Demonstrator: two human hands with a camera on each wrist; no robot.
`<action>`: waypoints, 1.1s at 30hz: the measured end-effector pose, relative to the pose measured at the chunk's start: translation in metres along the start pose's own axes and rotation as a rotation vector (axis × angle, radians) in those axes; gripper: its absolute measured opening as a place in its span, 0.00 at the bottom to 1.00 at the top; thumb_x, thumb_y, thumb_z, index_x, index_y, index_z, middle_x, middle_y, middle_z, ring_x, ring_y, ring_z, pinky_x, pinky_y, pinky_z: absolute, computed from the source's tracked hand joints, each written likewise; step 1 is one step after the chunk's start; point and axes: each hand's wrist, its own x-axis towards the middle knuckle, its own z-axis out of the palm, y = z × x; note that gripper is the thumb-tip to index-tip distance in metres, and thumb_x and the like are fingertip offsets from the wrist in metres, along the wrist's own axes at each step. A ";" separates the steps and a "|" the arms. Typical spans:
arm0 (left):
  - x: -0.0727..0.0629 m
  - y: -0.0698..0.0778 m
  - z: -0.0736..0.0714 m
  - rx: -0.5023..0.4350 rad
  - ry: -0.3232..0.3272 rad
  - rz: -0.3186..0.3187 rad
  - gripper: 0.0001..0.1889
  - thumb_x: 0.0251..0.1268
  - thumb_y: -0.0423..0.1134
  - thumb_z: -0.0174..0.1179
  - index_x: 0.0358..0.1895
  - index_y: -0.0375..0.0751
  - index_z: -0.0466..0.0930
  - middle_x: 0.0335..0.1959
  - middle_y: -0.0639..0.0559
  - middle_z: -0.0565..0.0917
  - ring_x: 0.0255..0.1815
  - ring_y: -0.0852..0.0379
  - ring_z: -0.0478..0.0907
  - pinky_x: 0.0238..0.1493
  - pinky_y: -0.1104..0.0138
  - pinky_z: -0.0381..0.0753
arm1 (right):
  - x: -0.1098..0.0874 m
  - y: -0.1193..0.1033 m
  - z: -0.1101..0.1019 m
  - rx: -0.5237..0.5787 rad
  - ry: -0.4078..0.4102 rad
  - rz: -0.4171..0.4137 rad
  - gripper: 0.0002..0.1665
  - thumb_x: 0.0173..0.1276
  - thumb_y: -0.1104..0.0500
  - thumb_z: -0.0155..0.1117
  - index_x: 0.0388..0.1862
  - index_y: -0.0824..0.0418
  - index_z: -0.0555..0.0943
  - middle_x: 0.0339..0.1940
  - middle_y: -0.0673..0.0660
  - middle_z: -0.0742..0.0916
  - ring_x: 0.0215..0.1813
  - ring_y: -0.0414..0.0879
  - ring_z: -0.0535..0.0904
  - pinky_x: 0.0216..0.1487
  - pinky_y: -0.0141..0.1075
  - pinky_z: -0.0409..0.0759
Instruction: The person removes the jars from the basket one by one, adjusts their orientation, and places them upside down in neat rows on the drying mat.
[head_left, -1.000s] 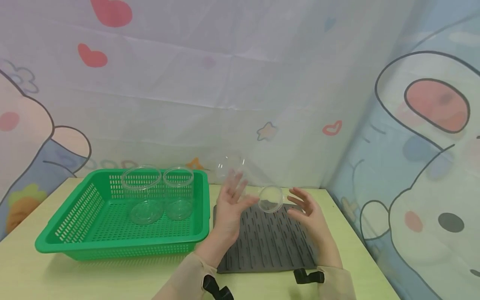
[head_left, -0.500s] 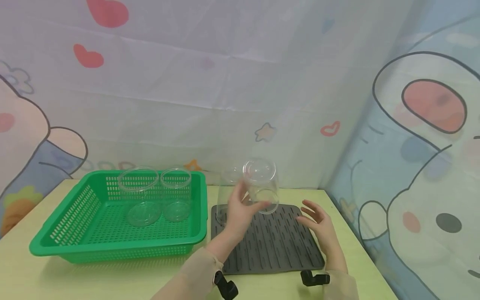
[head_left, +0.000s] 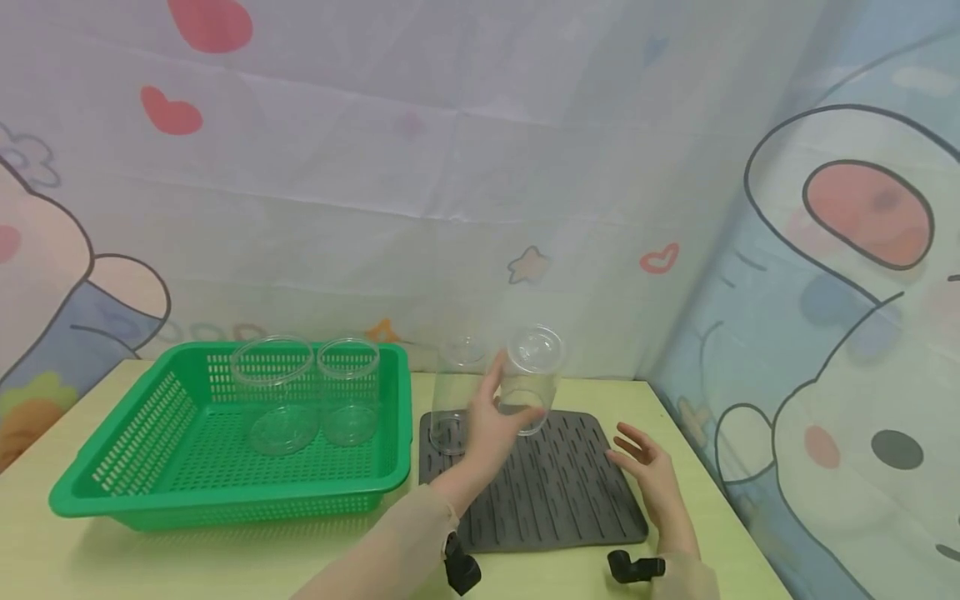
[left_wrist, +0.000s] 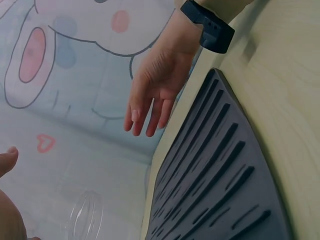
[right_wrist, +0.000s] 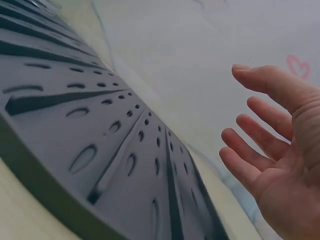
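Observation:
In the head view my left hand (head_left: 491,437) grips a clear cup (head_left: 542,379) between thumb and fingers. The cup is upside down, slightly tilted, its mouth close over the grey ridged mat (head_left: 555,500). Left of it, partly behind my left hand, another clear cup (head_left: 448,392) stands upside down on the mat. My right hand (head_left: 651,471) is off the mat's right edge, fingers loosely bent and holding nothing. In the left wrist view only the rim of a clear cup (left_wrist: 86,220) shows beside my left fingers.
A green plastic basket (head_left: 232,498) stands left of the mat. Inside it are two upright clear cups, a wide one (head_left: 273,382) and a narrower one (head_left: 349,375). A patterned cloth (head_left: 375,167) hangs behind the pale table (head_left: 262,558).
My left hand has turned the cup from mouth toward me to upside down, then shifted it slightly right and lower. My right hand has drawn away to the right and down.

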 end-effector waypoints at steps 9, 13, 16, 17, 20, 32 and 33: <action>0.005 -0.019 0.009 0.119 0.004 0.000 0.50 0.52 0.39 0.73 0.78 0.51 0.54 0.78 0.49 0.58 0.78 0.43 0.53 0.74 0.44 0.58 | -0.001 0.014 -0.001 0.030 0.003 0.009 0.38 0.70 0.62 0.61 0.75 0.66 0.59 0.76 0.63 0.64 0.75 0.56 0.62 0.51 0.14 0.68; 0.006 -0.026 0.015 0.162 0.020 -0.015 0.50 0.52 0.40 0.73 0.78 0.50 0.54 0.77 0.48 0.60 0.77 0.42 0.55 0.73 0.46 0.61 | -0.001 0.017 0.000 0.030 0.020 0.017 0.38 0.70 0.62 0.62 0.75 0.66 0.60 0.76 0.64 0.65 0.74 0.57 0.63 0.52 0.14 0.68; 0.006 -0.030 0.019 0.188 0.038 -0.046 0.50 0.53 0.38 0.73 0.78 0.50 0.53 0.77 0.49 0.60 0.77 0.43 0.57 0.72 0.47 0.63 | 0.000 0.019 0.000 0.032 0.027 0.019 0.38 0.69 0.62 0.63 0.75 0.66 0.60 0.76 0.64 0.65 0.74 0.57 0.63 0.52 0.15 0.68; 0.006 -0.031 0.020 0.194 0.046 -0.056 0.50 0.53 0.38 0.73 0.78 0.51 0.53 0.77 0.50 0.60 0.77 0.43 0.57 0.72 0.47 0.63 | 0.000 0.019 0.000 0.032 0.025 0.020 0.38 0.69 0.62 0.63 0.75 0.67 0.60 0.76 0.64 0.65 0.75 0.57 0.63 0.52 0.14 0.68; 0.006 -0.034 0.025 0.203 0.065 -0.076 0.49 0.53 0.36 0.73 0.78 0.52 0.53 0.77 0.49 0.60 0.77 0.43 0.57 0.71 0.48 0.64 | 0.000 0.021 -0.001 0.037 0.022 0.019 0.38 0.69 0.63 0.62 0.75 0.67 0.60 0.76 0.64 0.65 0.75 0.58 0.62 0.51 0.14 0.68; 0.013 -0.043 0.033 0.242 0.109 -0.134 0.50 0.53 0.34 0.73 0.78 0.49 0.52 0.77 0.46 0.60 0.76 0.41 0.57 0.72 0.48 0.64 | 0.001 0.023 -0.001 0.058 0.025 0.023 0.38 0.68 0.64 0.63 0.74 0.67 0.61 0.76 0.64 0.66 0.74 0.58 0.63 0.52 0.15 0.69; 0.014 -0.044 0.033 0.246 0.110 -0.137 0.50 0.52 0.33 0.73 0.78 0.48 0.52 0.77 0.45 0.60 0.76 0.41 0.57 0.72 0.48 0.63 | 0.001 0.023 -0.002 0.056 0.023 0.022 0.38 0.68 0.64 0.63 0.74 0.67 0.61 0.76 0.64 0.65 0.75 0.58 0.63 0.52 0.15 0.69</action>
